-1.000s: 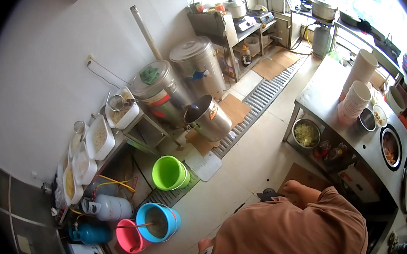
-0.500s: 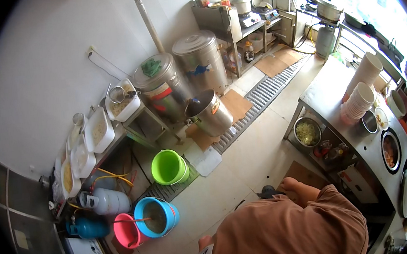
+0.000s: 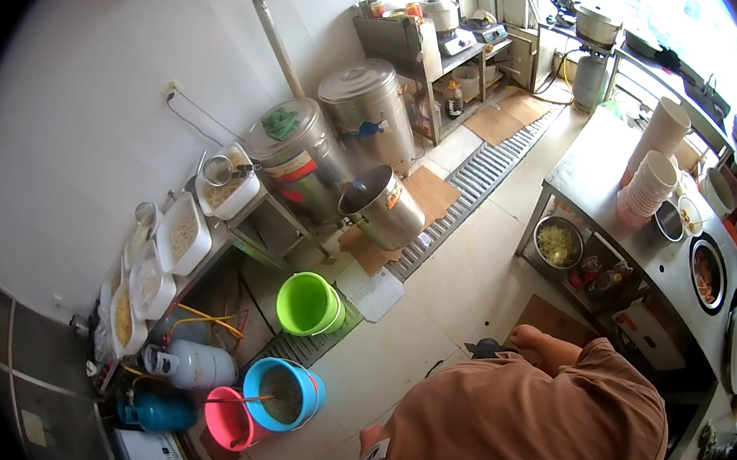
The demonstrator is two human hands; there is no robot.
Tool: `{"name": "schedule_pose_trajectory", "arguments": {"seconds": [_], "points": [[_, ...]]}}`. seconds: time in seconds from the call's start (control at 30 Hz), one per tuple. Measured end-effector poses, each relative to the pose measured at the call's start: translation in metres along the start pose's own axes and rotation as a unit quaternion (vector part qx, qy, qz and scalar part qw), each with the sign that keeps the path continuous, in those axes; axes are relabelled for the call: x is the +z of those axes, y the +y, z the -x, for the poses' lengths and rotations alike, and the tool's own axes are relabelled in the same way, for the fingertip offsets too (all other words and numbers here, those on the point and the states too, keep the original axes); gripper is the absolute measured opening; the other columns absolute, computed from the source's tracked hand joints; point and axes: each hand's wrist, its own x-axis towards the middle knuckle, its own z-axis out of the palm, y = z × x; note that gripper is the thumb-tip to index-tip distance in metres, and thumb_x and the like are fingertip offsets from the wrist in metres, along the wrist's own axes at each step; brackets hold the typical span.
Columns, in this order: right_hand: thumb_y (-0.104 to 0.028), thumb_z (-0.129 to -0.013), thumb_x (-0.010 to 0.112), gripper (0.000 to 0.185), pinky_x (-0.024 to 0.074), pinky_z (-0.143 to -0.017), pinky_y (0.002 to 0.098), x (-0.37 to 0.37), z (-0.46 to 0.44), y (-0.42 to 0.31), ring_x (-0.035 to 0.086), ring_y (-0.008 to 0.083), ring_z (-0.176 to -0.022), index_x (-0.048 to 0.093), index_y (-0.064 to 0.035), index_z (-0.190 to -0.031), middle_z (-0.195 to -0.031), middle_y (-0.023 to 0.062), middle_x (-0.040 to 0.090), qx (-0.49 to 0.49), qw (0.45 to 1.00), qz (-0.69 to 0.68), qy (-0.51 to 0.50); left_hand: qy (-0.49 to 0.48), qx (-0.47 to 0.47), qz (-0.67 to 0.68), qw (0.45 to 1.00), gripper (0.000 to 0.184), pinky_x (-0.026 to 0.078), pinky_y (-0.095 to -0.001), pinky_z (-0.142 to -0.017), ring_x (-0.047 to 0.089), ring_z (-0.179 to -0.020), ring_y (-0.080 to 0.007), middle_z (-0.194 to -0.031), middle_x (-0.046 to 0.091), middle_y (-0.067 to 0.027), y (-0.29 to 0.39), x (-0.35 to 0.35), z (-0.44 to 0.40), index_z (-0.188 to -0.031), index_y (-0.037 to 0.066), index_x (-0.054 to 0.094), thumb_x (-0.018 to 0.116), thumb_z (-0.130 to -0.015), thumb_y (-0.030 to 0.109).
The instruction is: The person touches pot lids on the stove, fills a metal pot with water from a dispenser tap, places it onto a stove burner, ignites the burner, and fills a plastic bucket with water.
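Below me is my own torso in a brown shirt, which fills the bottom middle. My right arm comes out of its sleeve and bends back behind the shirt, so the hand is hidden. Only a sliver of my left arm shows beside a white label; that hand is hidden too. Whether either holds anything cannot be seen. A dark shoe peeks out past the shirt. Left of me on the floor stand a blue bucket with murky liquid, a pink bucket and a green bucket.
A steel counter with stacked paper cups runs along my right; a bowl of shredded vegetable sits beneath. Ahead, a steel pot stands near a floor grate. Gas cylinders and food trays line the left.
The room has shifted slightly in view, with the far-left items a little lower and to the right. My torso and arms look almost the same, and nothing else has visibly moved.
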Motion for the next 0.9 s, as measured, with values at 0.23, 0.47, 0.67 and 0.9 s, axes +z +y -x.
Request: {"name": "schedule_pose_trajectory", "arguments": {"seconds": [0.23, 0.47, 0.67, 0.9], "points": [[-0.027, -0.073, 0.053, 0.030, 0.0461, -0.077, 0.0392, 0.008, 0.007, 0.002, 0.058, 0.0345, -0.087, 0.065, -0.0037, -0.087, -0.093, 0.0184, 0.061, -0.004, 0.999, -0.048, -0.012, 0.041, -0.237, 0.283, 0.928, 0.020, 0.044, -0.0391, -0.059, 0.056, -0.064, -0.0296, -0.068, 0.058, -0.0125, 0.011, -0.001, 0.006, -0.068, 0.005, 0.058, 0.055, -0.074, 0.025], [-0.030, -0.071, 0.053, 0.033, 0.0461, -0.077, 0.0387, 0.016, 0.003, 0.013, 0.058, 0.0344, -0.088, 0.066, -0.0041, -0.087, -0.093, 0.0178, 0.062, -0.009, 0.999, -0.033, -0.028, 0.022, -0.013, -0.010, 1.000, 0.020, 0.043, -0.0393, -0.057, 0.056, -0.065, -0.0293, -0.065, 0.056, -0.0115, -0.005, 0.016, 0.020, -0.064, 0.008, 0.056, 0.059, -0.071, 0.026], [-0.024, -0.072, 0.054, 0.029, 0.0469, -0.075, 0.0385, 0.015, 0.001, 0.014, 0.060, 0.0315, -0.082, 0.066, -0.0046, -0.088, -0.089, 0.0150, 0.064, -0.037, 0.998, 0.025, -0.034, 0.027, -0.033, 0.074, 0.996, 0.020, 0.044, -0.0401, -0.054, 0.056, -0.065, -0.0314, -0.064, 0.055, -0.0114, 0.017, 0.012, 0.038, -0.060, 0.011, 0.054, 0.060, -0.068, 0.028], [-0.026, -0.072, 0.055, 0.031, 0.0458, -0.077, 0.0393, 0.014, -0.007, 0.015, 0.059, 0.0326, -0.085, 0.066, -0.0032, -0.089, -0.092, 0.0169, 0.062, -0.042, 0.997, -0.004, -0.060, -0.004, -0.045, -0.106, 0.993, 0.024, 0.045, -0.0421, -0.057, 0.057, -0.068, -0.0327, -0.065, 0.056, -0.0118, 0.036, 0.018, 0.059, -0.061, 0.009, 0.055, 0.060, -0.068, 0.032]]}}
